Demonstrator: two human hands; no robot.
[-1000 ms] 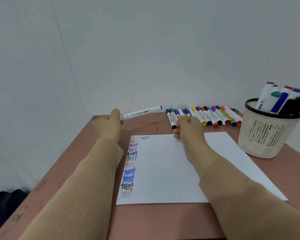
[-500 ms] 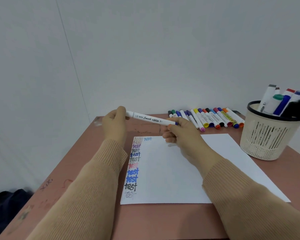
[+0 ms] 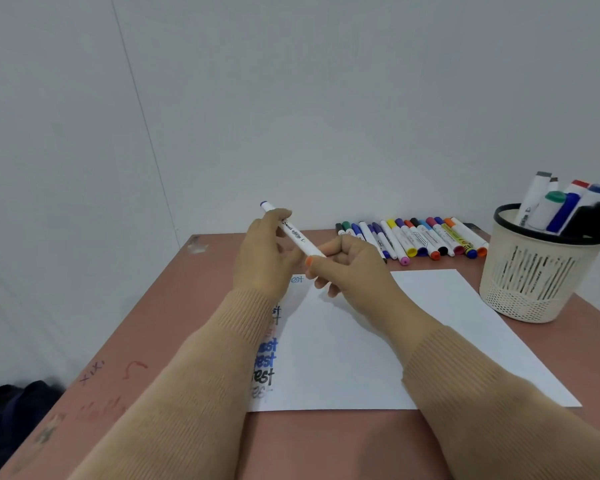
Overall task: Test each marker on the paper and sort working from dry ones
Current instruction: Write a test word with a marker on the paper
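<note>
Just above the far left corner of the sheet of paper (image 3: 378, 341), both hands hold one white marker (image 3: 297, 239) clear of the sheet. It slants, with its blue end (image 3: 264, 203) pointing up and away from the paper. The left hand (image 3: 264, 258) has its thumb and fingers curled round the barrel's upper part. The right hand (image 3: 354, 271) is closed round the lower end, fingers curled tight, and hides that end, so I cannot tell whether a cap sits there.

Down the paper's left edge runs a column of written "test" words (image 3: 265, 358) in blue, black and paler inks, partly covered by the left sleeve. Beyond the paper's far edge a row of markers (image 3: 413, 237) with caps of many colours lies side by side on the brown table (image 3: 187, 306). Just beside the paper's right far corner stands a cream basket (image 3: 534, 271) with a black rim, holding several thicker markers (image 3: 551, 206) upright.
</note>
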